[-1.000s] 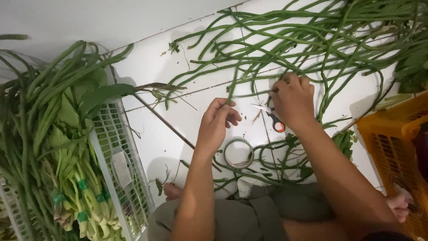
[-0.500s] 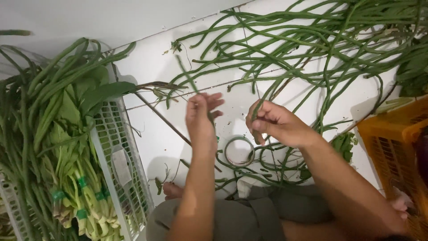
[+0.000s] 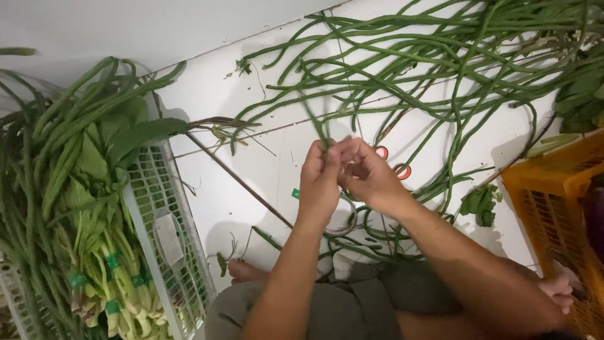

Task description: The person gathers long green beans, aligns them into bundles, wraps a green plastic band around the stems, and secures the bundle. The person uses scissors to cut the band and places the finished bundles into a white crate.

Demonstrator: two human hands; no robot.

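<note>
The person is sitting on a white floor (image 3: pixel 251 182), and both hands are meeting just above the roll of tape (image 3: pixel 345 221) lying in front of the knees. The left hand (image 3: pixel 319 182) is pinching the lower ends of a few long beans (image 3: pixel 314 123), thumb and fingers closed around the stems; the right hand (image 3: pixel 367 176) is closing on the same ends from the other side, fingers curled, and whether it also grips anything else cannot be told. The held beans are rising upward from the hands, blurred. Beyond the hands, a loose heap of long beans (image 3: pixel 440 56) is sprawling across the floor, and red-handled scissors (image 3: pixel 396 165) are lying just behind the right hand. Left of the hands, a white plastic crate (image 3: pixel 165 220) is holding bundled greens (image 3: pixel 94 264) and more beans; an orange crate (image 3: pixel 553 201) is standing to the right. Judged from this grip, the stem ends should be kept level and squeezed firmly, so none slips from the bunch.
</note>
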